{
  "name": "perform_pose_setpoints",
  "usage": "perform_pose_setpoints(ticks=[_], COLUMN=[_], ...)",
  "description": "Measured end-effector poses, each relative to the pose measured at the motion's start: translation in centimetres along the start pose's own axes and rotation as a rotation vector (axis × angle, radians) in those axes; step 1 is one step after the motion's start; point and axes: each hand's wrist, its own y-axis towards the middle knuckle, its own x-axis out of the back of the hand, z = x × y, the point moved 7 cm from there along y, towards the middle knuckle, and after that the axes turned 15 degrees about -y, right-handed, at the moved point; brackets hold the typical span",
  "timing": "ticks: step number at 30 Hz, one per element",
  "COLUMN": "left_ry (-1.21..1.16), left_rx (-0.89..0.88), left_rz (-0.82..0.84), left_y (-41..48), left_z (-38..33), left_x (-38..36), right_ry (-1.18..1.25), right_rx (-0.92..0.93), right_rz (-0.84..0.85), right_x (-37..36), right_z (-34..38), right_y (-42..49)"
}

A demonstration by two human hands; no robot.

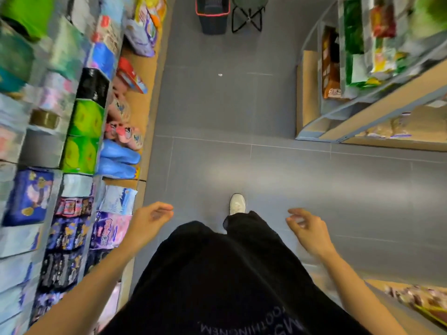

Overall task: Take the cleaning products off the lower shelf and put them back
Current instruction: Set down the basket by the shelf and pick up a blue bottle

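Grey floor tile (242, 105) is all that lies beneath the left hand (150, 218), whose fingers hang loosely curled round nothing. The right hand (307, 228) is likewise slack and empty, well out to the other side of the person's black clothing. Just beside the left hand, low on the left-hand shelving, sit soft packs in white-blue (118, 199) and pink-purple (108, 229) (labels too blurred to read). Farther ahead on the same lower shelf (141, 102) two blue bottles (118, 160) lie on their sides, and beyond them is a cluster of pink pouches (123, 134). These look the likeliest cleaning products, so the task's goods are ahead and to the left, well apart from either hand, with none lifted yet. Two things could go wrong from here: the bottles lie near the board's front edge, so a careless grab could roll one onto the floor, and with the print unreadable the person may pull the wrong stock
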Motion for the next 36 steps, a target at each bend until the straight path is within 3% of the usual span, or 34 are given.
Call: perform_pose_setpoints(ticks=[11, 17, 29, 36], left_ry=[-0.124, -0.216, -0.054, 0.001], left_rx=[0.064, 0.016, -0.212, -0.183], left_rz=[-0.16, -0.118, 0.107, 0.071], left_y=[14.0, 26.1, 50.6, 62.9], left_z=[-8.2, -14.8, -36.9, -47.3], left_x=[7.2, 10.8, 12.1, 10.6], right_ry=[-0.082, -0.068, 0.121, 0.163], right_rx=[0.199, 0.145, -0.028, -0.001], right_rz=[0.041, 0.052, -0.009, 0.035], right_x=[8.9, 12.2, 24.5, 33.6], right_z=[20.0, 28.3, 34.3, 37.6], right_y=[18.9, 26.7, 41.8, 57.0])
